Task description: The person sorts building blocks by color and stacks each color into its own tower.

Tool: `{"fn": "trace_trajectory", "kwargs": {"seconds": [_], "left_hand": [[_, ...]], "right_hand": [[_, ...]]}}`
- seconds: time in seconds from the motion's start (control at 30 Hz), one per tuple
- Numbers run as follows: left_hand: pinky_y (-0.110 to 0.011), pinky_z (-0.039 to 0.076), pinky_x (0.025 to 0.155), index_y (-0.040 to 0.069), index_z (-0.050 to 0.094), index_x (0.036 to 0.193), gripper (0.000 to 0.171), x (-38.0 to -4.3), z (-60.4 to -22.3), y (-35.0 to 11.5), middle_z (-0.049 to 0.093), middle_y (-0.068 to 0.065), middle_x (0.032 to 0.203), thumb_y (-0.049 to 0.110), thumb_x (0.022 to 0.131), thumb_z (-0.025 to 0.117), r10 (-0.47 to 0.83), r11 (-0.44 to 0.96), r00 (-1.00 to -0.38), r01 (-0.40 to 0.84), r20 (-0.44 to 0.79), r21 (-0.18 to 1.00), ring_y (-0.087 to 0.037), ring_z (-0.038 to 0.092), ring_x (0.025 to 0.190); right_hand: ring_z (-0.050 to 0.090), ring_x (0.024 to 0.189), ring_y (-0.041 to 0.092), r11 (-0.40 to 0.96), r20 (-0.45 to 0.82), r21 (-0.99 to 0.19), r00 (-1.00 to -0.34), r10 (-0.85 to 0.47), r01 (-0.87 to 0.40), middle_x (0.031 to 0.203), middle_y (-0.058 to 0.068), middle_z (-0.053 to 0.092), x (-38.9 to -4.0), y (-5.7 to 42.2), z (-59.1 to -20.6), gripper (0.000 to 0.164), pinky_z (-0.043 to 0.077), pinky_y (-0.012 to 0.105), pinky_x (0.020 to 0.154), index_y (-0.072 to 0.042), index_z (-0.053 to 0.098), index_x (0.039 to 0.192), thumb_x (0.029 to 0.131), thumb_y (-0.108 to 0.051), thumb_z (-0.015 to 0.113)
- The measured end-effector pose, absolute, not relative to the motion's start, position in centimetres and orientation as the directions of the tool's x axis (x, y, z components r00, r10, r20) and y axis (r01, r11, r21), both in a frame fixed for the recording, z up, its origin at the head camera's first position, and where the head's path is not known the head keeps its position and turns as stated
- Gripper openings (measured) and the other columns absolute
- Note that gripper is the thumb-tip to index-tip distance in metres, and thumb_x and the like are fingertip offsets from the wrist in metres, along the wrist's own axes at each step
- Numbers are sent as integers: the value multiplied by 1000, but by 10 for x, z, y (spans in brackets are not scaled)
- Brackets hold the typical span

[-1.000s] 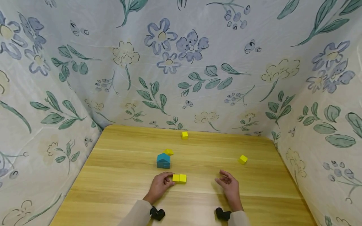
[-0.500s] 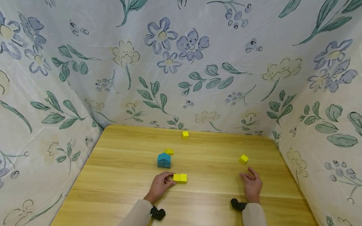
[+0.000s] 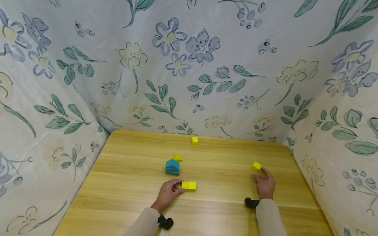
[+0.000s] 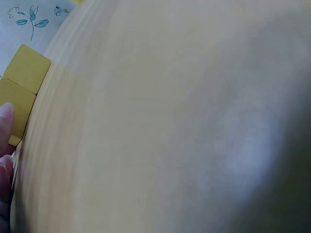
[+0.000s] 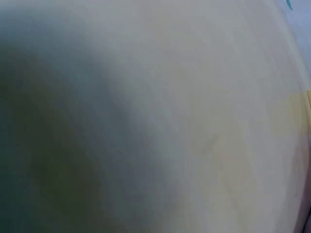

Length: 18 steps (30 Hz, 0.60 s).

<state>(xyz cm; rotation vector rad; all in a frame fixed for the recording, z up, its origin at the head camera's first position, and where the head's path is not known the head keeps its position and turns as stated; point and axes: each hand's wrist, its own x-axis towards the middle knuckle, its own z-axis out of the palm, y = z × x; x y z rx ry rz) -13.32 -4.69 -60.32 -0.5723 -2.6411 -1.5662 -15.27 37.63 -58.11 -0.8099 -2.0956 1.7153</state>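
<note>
Two yellow cubes stand side by side on the wooden table in the head view. My left hand pinches the left yellow cube between thumb and fingers; the right yellow cube sits flush against it. In the left wrist view a fingertip lies on the nearer cube. Over on the right, a lone yellow cube sits turned at an angle. My right hand is just in front of it, index fingertip right at its near corner and thumb spread apart. The right wrist view catches only a sliver of yellow.
Behind the left hand stands a small blue block house with a pointed roof. A yellow triangular block is partly hidden behind it. Another yellow cube sits near the table's back edge. Floral cloth hangs around the table.
My right hand has moved right, then forward to the lone yellow cube. The left hand keeps its pinch on the left cube of the pair, which stays in place.
</note>
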Motion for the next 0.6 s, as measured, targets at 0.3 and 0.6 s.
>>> {"fn": "trace_trajectory", "kwargs": {"seconds": [0.3,0.6], "left_hand": [[-21,45,60,3,68,112,35,-133,-601,-47,56,5,81,22,84,75,302,436,-938,295,170,850,-2,47,68],[-21,44,61,4,68,113,34,-132,-598,-47,56,5,80,20,84,75,297,443,-945,261,135,858,-3,47,68]], "right_hand": [[51,77,-3,182,-101,-952,-816,570,245,130,9,49,-163,378,-577,66,43,12,64,-3,42,144,86,-8,72],[48,81,-3,193,-123,-943,-823,555,271,135,15,47,-175,386,-581,65,42,9,65,-2,45,142,84,-8,74]]}}
